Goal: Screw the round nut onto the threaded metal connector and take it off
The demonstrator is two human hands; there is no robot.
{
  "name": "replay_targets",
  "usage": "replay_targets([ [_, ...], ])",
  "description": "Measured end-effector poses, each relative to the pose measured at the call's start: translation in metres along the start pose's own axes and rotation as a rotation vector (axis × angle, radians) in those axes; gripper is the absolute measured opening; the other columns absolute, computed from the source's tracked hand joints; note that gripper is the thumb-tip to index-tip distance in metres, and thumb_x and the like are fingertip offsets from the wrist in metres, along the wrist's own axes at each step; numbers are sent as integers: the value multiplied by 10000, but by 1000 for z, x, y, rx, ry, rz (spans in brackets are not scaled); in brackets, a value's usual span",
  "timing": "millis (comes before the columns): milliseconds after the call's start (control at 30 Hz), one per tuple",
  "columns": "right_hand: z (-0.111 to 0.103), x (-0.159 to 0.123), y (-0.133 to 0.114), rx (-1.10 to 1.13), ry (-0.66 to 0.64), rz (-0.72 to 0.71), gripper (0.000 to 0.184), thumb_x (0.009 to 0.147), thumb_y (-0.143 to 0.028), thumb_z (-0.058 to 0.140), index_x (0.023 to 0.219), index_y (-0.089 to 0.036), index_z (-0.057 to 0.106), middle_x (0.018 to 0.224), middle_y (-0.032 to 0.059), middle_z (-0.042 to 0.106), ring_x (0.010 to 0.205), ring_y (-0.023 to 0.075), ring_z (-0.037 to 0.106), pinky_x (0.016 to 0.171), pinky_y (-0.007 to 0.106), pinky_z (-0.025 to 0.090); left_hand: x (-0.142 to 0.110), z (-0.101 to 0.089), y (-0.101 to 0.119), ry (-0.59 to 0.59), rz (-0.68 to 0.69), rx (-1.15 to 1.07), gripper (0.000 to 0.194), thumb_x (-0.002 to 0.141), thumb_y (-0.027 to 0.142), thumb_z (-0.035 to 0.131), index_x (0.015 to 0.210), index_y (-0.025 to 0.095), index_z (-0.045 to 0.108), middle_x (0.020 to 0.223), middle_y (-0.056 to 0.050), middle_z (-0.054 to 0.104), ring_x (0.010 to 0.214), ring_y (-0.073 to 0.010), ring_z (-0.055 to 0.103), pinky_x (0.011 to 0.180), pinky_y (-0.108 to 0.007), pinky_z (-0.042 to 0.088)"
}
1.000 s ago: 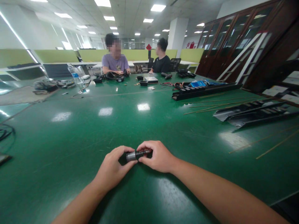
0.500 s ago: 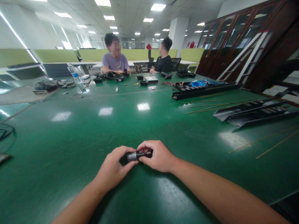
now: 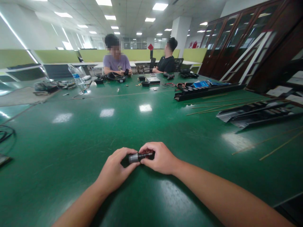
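Between my two hands is a small metal motor-like part (image 3: 133,158), a grey cylinder with a thinner, dark ridged shaft pointing right. Its exact kind I cannot make out. My left hand (image 3: 115,168) curls round the cylinder's left end, thumb below and fingers above. The thumb and fingers of my right hand (image 3: 159,159) pinch the part where the shaft begins, and the pale shaft tip shows inside that hand's curl. Both hands rest low over the green table (image 3: 94,135), near its front middle.
Black metal channels (image 3: 203,91) and thin brass-coloured rods (image 3: 213,110) lie on the right. A water bottle (image 3: 77,77) and clutter stand at the far left. Across the table sit two people, one in a purple shirt (image 3: 115,62), one in black (image 3: 167,64). Small black boxes (image 3: 145,84) lie before them.
My hands and the metal part have hardly moved. Across the table, the person in purple has lowered their head, and the person in black has shifted slightly to the right.
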State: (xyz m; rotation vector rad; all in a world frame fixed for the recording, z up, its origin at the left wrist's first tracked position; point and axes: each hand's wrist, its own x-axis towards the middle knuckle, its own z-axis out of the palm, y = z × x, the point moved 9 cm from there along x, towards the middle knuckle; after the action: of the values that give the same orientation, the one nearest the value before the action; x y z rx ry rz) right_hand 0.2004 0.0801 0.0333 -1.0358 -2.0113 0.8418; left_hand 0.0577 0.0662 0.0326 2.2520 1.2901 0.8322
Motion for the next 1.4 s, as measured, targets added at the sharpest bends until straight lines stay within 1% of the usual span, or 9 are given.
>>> replay_targets([
  [133, 0, 0, 0, 10, 7, -8, 176, 734, -136, 706, 901, -184, 730, 807, 2, 708, 717, 136, 629, 668, 231, 455, 0, 0, -1, 0, 3, 3, 243, 845, 325, 702, 1070, 274, 628, 1016, 14, 693, 952, -179, 654, 854, -320, 497],
  [333, 1, 0, 1, 4, -5, 5, 128, 767, -192, 713, 888, -183, 753, 798, 10, 720, 727, 142, 640, 673, 237, 455, -1, 0, 0, 14, 30, 18, 241, 852, 323, 698, 1076, 269, 628, 1008, 10, 696, 942, -177, 661, 840, -315, 510],
  [567, -1, 1, 0, 22, -6, 16, 127, 774, -212, 714, 888, -176, 759, 796, 17, 726, 731, 149, 650, 675, 242, 457, -1, -7, 8, 91, 125, -20, 260, 858, 280, 702, 1107, 257, 632, 1048, -2, 698, 970, -155, 664, 875, -277, 521],
  [867, 0, 1, 1, 13, -8, 19, 134, 786, -206, 697, 894, -175, 770, 799, 19, 732, 723, 145, 652, 676, 241, 451, 0, -8, 9, 93, 129, -15, 244, 845, 270, 717, 1077, 255, 642, 1019, 10, 703, 947, -146, 669, 861, -260, 531],
  [1000, 1, 1, 2, 8, -23, 32, 142, 836, -249, 668, 891, -175, 776, 795, 22, 731, 720, 143, 646, 661, 241, 434, 0, -9, 9, 104, 136, -11, 255, 846, 272, 716, 1089, 254, 641, 1027, 8, 706, 949, -146, 672, 865, -259, 533],
  [1167, 5, 2, 1, 2, -67, 22, 204, 899, -283, 605, 874, -168, 772, 755, 19, 708, 697, 136, 621, 636, 242, 404, 0, -11, 11, 117, 141, 2, 263, 840, 271, 722, 1092, 255, 647, 1032, 5, 709, 950, -150, 675, 868, -262, 538],
  [1267, 5, 1, 1, -13, -76, 28, 191, 889, -288, 614, 886, -171, 765, 769, 19, 707, 705, 140, 619, 646, 243, 406, 0, -11, 12, 115, 145, 5, 253, 839, 269, 722, 1081, 246, 652, 1021, -2, 712, 944, -153, 677, 861, -262, 542],
  [1400, 4, 0, -2, -43, -79, 14, 151, 830, -258, 661, 898, -165, 757, 771, 20, 699, 698, 144, 611, 656, 244, 415, -1, -12, 12, 119, 146, 4, 256, 840, 267, 721, 1085, 239, 652, 1025, -11, 713, 946, -156, 679, 864, -266, 546],
])
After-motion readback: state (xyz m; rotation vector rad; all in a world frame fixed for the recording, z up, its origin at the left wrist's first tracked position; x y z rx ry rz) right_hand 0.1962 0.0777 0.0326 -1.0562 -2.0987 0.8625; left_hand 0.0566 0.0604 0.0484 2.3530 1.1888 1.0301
